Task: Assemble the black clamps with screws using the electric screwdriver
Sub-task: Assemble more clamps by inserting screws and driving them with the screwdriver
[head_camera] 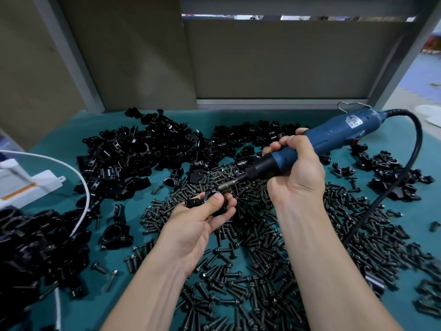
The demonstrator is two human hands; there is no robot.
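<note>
Left hand [202, 218] pinched a clamp [202, 199], right hand [296, 168] gripped the screwdriver [317, 142]; bit looked maybe off-center, so it could've slipped.

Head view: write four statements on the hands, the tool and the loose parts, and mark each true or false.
1. The right hand grips the blue electric screwdriver. True.
2. The left hand holds a black clamp, and the screwdriver's metal bit points at it. True.
3. The loose black screws sit sorted in a white tray. False: they lie scattered on the teal table cover.
4. The screwdriver's black cable leaves toward the left. False: it curves away on the right side.
</note>
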